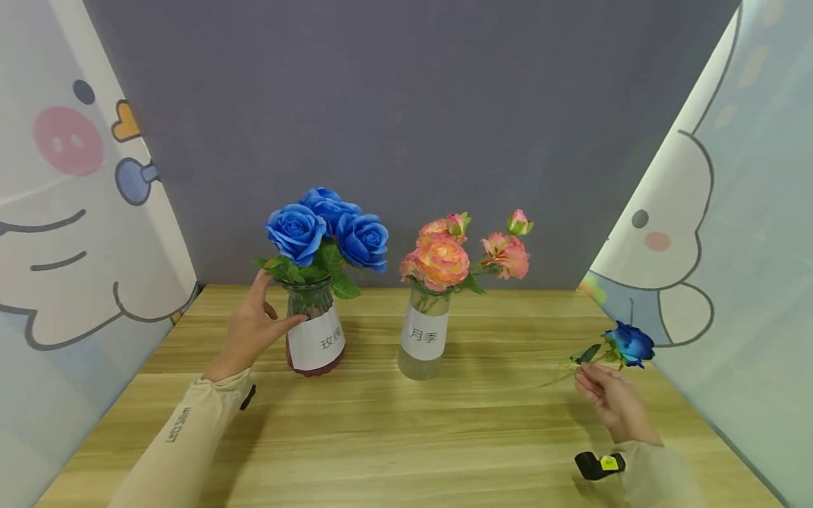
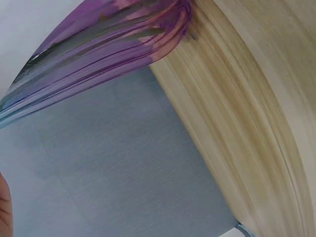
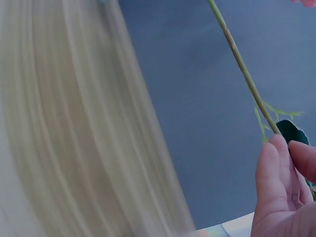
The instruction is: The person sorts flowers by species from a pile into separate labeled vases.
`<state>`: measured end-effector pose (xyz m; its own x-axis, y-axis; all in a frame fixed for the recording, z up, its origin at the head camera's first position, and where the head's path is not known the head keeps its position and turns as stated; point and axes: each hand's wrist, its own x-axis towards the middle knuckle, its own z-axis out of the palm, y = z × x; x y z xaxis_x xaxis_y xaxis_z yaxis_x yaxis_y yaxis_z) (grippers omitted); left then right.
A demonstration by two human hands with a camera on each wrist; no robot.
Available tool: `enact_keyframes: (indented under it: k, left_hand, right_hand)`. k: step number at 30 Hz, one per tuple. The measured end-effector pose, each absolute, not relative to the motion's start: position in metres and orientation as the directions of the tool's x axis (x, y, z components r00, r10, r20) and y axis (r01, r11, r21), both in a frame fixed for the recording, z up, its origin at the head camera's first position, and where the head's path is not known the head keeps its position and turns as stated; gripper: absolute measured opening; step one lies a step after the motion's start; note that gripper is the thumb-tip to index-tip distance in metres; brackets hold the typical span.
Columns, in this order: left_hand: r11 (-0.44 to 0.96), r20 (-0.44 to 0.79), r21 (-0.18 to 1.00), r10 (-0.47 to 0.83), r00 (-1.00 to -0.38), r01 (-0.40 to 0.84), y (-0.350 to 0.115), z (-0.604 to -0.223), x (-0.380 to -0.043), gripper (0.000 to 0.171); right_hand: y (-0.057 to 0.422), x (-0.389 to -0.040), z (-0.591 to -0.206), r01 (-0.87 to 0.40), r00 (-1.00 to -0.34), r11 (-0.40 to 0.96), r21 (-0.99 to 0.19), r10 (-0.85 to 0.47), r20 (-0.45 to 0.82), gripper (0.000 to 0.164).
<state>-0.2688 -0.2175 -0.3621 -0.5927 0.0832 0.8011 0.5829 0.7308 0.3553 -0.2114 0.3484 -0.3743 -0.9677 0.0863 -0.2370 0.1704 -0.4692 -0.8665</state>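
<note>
My left hand [image 1: 249, 331] is at the left side of a glass vase [image 1: 315, 358] with a white label and a pinkish-purple base. Its thumb reaches across to the label, and its extended index finger points up at the leaves by the rim. Blue roses [image 1: 330, 226] stand in this vase. The ribbed purple vase [image 2: 113, 44] fills the top of the left wrist view. Far to the right, my right hand [image 1: 616, 401] pinches a single blue rose [image 1: 630, 344] by its stem [image 3: 242, 66] between thumb and fingers, the bare stem end pointing left.
Between the hands, a clear glass vase [image 1: 419, 367] with a white label holds pink-orange flowers [image 1: 442, 262]; some lean right. The wooden tabletop [image 1: 381, 437] ends at a grey back panel [image 1: 432, 127]. Cartoon-printed curtains [image 1: 57, 233] flank both sides.
</note>
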Motion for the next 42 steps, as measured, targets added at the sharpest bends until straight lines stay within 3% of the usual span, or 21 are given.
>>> enact_keyframes:
  k: [4, 7, 13, 21, 34, 42]
  left_hand:
    - [0.728, 0.791, 0.367, 0.083, -0.606, 0.579, -0.217, -0.362, -0.271, 0.100]
    - [0.731, 0.793, 0.364, 0.082, -0.604, 0.577, -0.218, -0.362, -0.273, 0.099]
    - [0.736, 0.777, 0.375, 0.082, -0.624, 0.564, -0.218, -0.362, -0.274, 0.098]
    - [0.729, 0.779, 0.385, 0.073, -0.623, 0.566, -0.217, -0.362, -0.271, 0.099]
    - [0.743, 0.784, 0.369, 0.074, -0.616, 0.559, -0.219, -0.364, -0.266, 0.099]
    - [0.749, 0.781, 0.363, 0.079, -0.619, 0.554, -0.217, -0.364, -0.264, 0.098]
  right_hand:
    - [0.337, -0.209, -0.373, 0.058, -0.971, -0.605, -0.794, 0.149, -0.184, 0.033]
    - [0.320, -0.211, -0.368, -0.003, -0.947, -0.676, -0.737, 0.238, -0.215, 0.029]
    - [0.292, -0.218, -0.358, -0.085, -0.882, -0.670, -0.737, 0.395, -0.257, 0.023]
    - [0.258, -0.219, -0.352, -0.080, -0.899, -0.633, -0.770, 0.379, -0.219, 0.022]
    - [0.193, -0.217, -0.349, -0.290, -0.889, -0.592, -0.752, 0.457, -0.016, 0.024]
    - [0.155, -0.209, -0.340, -0.298, -0.922, -0.593, -0.748, 0.383, 0.064, 0.028]
